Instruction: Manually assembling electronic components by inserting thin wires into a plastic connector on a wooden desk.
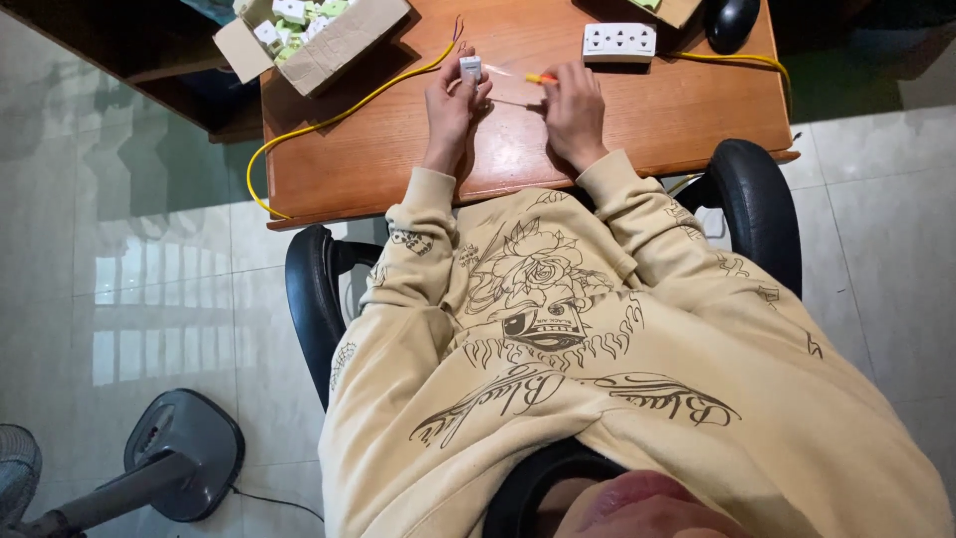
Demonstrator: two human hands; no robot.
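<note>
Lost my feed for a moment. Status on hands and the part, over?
Left hand holding small white plug. Right hand gripping orange-handled screwdriver, tip toward plug. Yellow cable beside left hand; white socket strip beyond.

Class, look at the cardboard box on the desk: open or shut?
Open. The cardboard box's flaps are spread, and small white and green parts show inside.

A cardboard box and computer mouse sit on the desk.
</note>
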